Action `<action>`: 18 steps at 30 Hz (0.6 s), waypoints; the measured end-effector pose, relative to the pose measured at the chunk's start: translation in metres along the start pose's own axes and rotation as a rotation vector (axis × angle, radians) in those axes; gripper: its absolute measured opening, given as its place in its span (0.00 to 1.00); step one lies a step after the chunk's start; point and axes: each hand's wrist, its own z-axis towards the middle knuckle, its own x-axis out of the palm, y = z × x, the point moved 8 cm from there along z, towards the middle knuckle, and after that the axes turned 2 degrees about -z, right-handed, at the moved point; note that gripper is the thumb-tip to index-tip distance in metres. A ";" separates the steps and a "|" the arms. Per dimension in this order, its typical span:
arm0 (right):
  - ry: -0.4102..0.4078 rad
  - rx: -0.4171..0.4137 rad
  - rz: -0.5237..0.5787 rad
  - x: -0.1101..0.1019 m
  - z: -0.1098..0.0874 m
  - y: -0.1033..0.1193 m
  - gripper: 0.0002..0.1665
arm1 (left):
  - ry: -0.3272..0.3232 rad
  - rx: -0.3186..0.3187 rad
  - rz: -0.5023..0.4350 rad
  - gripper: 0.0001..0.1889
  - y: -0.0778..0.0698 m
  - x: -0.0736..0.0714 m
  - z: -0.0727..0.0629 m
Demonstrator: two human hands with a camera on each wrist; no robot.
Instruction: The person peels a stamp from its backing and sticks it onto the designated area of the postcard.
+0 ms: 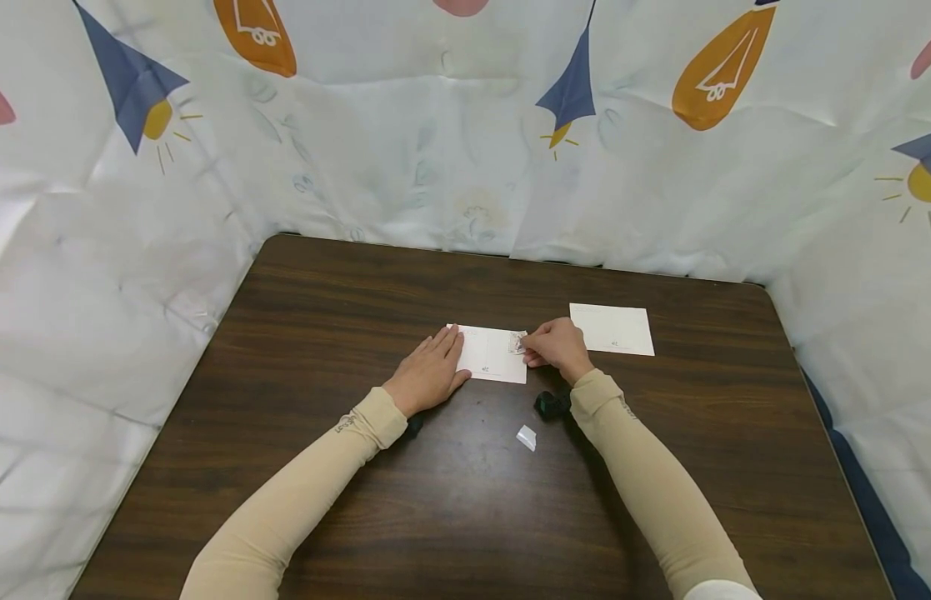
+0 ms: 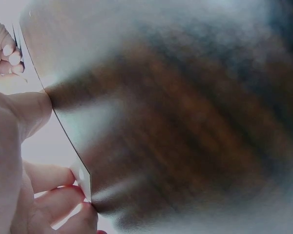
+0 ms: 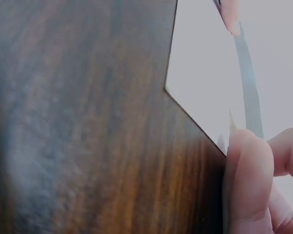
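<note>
Left hand (image 1: 429, 372) lies flat on the white rectangular card (image 1: 489, 353); right hand (image 1: 557, 347) pinches a small stamp (image 1: 517, 342) at its corner — a nudge could set it crooked.

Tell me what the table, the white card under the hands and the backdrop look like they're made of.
Table: dark wood or wood-look laminate, going by the streaked grain and soft sheen.
White card, pressed flat by the left hand while the right hand pinches a small stamp at its corner: thin matte paper or cardstock, lying flat with crisp edges.
Backdrop: printed fabric or plastic sheeting, judging by creases and folds.
</note>
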 end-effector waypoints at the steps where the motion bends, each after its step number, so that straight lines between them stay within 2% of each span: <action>1: 0.004 0.001 -0.004 0.000 0.000 0.000 0.11 | -0.002 0.001 -0.001 0.36 0.000 -0.001 0.000; 9: 0.007 -0.002 -0.063 -0.003 -0.002 0.001 0.11 | 0.001 0.006 -0.004 0.36 -0.003 -0.003 -0.003; 18: 0.024 -0.025 -0.051 -0.005 -0.002 0.002 0.11 | -0.003 0.004 0.000 0.36 -0.002 -0.005 -0.003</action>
